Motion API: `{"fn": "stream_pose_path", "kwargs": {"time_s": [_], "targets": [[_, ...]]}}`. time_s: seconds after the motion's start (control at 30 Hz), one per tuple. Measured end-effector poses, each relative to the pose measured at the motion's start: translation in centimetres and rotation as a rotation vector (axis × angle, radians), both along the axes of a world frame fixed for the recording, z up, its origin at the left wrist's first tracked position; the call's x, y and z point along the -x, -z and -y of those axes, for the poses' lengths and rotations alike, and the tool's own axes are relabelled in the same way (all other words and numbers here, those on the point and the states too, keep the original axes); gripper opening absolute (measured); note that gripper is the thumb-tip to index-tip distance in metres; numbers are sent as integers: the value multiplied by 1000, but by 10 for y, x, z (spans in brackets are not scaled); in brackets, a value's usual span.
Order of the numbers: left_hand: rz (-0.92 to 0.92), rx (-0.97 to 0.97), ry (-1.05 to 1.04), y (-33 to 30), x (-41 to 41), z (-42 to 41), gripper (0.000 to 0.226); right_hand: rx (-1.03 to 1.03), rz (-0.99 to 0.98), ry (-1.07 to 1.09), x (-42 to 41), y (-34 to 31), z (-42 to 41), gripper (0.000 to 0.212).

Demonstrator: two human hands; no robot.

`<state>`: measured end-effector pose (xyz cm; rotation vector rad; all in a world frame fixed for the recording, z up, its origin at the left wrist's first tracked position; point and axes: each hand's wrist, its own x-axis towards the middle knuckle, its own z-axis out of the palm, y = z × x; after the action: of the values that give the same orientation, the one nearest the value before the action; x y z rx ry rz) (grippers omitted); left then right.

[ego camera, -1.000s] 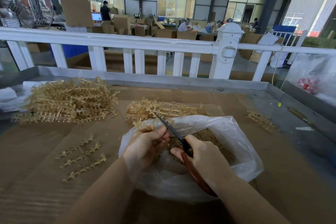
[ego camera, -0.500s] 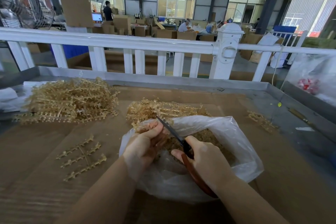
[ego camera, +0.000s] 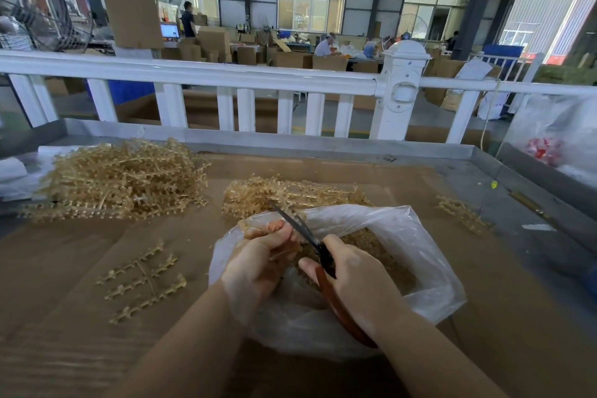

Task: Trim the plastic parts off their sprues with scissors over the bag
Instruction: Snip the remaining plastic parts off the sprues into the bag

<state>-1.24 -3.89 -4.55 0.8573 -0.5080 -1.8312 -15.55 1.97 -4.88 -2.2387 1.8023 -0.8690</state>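
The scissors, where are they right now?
In the head view the scissors are centre frame in the right hand, blades angled up-left over the open plastic bag, beside the left hand.

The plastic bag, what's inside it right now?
The clear plastic bag holds a heap of small tan trimmed parts. The left hand and right hand with the scissors cover its nearer contents.

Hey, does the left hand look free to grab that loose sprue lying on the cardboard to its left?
Probably not right now: the left hand is gripping a sprue over the bag. Nothing lies between it and the loose sprue, so once it lets go the way looks free.
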Motion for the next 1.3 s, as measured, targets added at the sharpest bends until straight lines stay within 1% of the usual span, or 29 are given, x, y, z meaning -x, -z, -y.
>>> {"fn": "stream_pose_path", "kwargs": {"time_s": [0.2, 0.3, 0.4, 0.5, 0.53, 0.6, 0.67, 0.73, 0.9, 1.0, 1.1, 1.3], "targets": [[-4, 1, 46, -2, -1, 0, 8, 36, -55, 19, -1, 4, 3, 31], [6, -24, 36, -3, -1, 0, 11, 57, -75, 27, -1, 6, 4, 30], [-9, -43, 25, -3, -1, 0, 12, 67, -93, 38, -1, 6, 5, 33], [15, -18, 49, -2, -2, 2, 3, 65, -89, 37, -1, 4, 4, 32], [28, -9, 42, -2, -2, 2, 6, 66, -87, 40, -1, 3, 3, 31], [71, 20, -13, -2, -2, 5, 20, 59, -69, 45, 0, 1, 2, 30], [81, 51, -74, -5, -2, 7, 18, 44, -34, 49, 1, -1, 2, 32], [58, 59, -76, -9, -3, 7, 19, 29, -11, 48, 1, -4, 1, 33], [14, 28, -60, -10, -3, 4, 13, 15, -27, 26, 1, -6, -3, 30], [36, 40, -64, -7, -2, 4, 9, 0, -42, 18, 1, -6, -3, 31], [74, 20, -64, -4, -1, 4, 10, 1, -50, 14, 0, -6, -3, 30], [61, -54, -41, -6, -3, 3, 14, 14, -68, 7, 3, -4, -3, 33]]}}
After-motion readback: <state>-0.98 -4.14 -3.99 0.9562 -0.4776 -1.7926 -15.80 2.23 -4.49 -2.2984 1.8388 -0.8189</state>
